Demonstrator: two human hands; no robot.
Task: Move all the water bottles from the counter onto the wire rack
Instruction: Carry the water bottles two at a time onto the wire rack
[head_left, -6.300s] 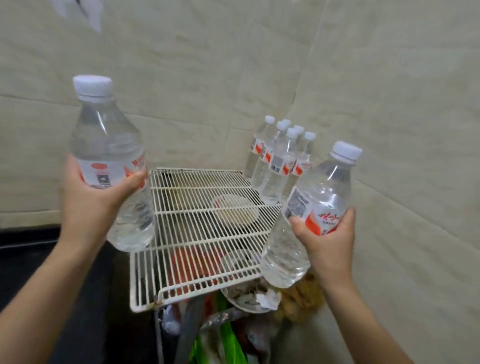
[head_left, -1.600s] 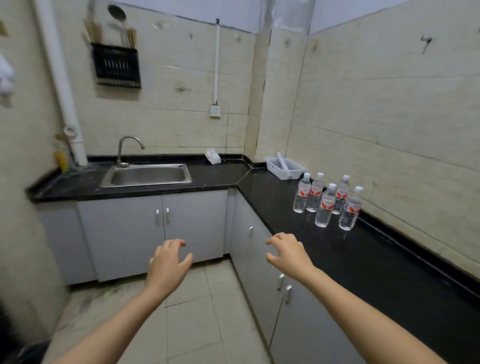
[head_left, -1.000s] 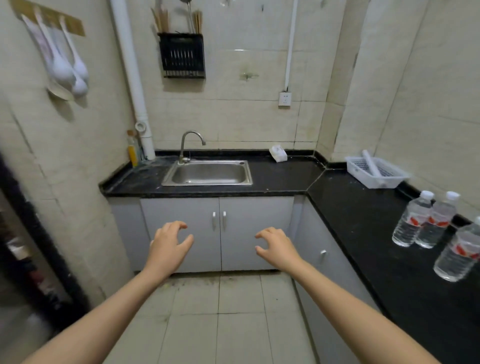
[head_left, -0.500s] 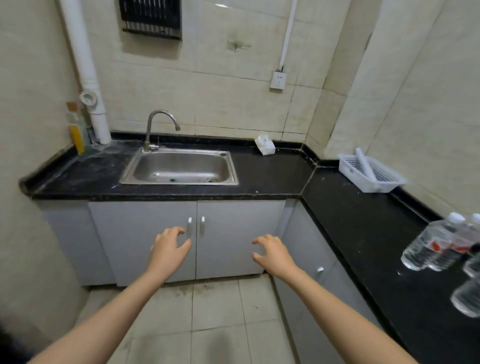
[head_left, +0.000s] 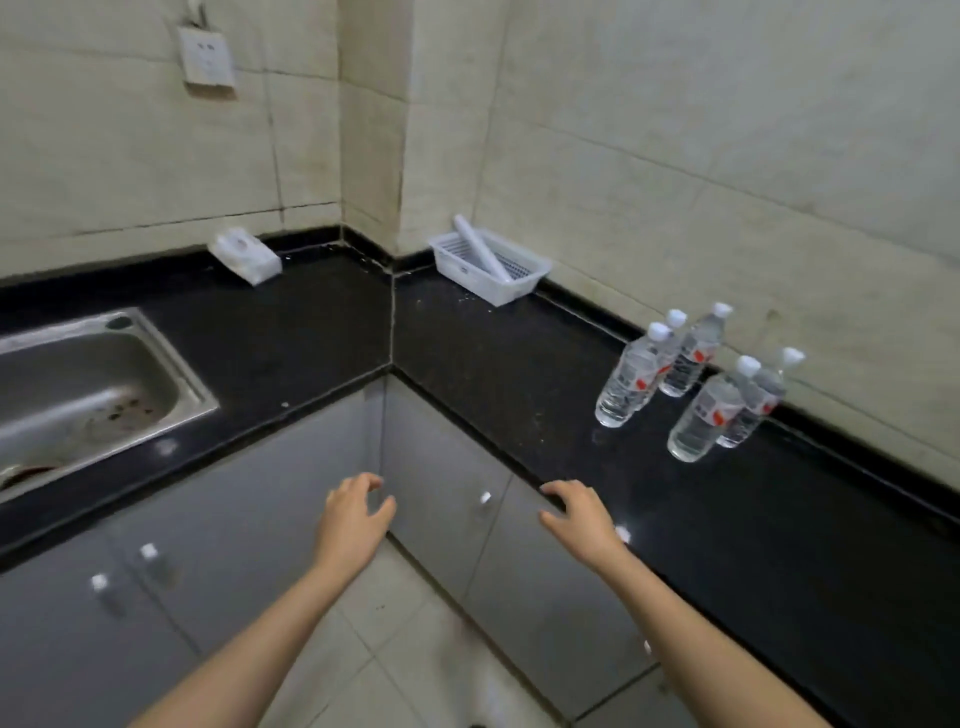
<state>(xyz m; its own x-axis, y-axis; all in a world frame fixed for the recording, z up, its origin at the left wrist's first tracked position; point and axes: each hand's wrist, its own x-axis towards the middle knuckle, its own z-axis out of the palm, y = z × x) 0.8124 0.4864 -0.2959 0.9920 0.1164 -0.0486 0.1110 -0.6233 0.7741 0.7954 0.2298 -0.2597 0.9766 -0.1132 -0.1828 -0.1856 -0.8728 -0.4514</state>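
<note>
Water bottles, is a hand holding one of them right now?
No, both the left hand and right hand are empty, and the water bottles stand on the counter.

I count five water bottles (head_left: 631, 379), one white basket (head_left: 537, 269) with one roll (head_left: 475, 249) in it, one sink (head_left: 78, 374), one wall socket (head_left: 206, 57), one white packet (head_left: 247, 255), plus my left grip (head_left: 353, 519) and right grip (head_left: 582, 519).

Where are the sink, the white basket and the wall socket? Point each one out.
sink (head_left: 176, 361), head view, on its right rim.
white basket (head_left: 467, 278), head view, on its front wall.
wall socket (head_left: 205, 54), head view, middle of its faceplate.
</note>
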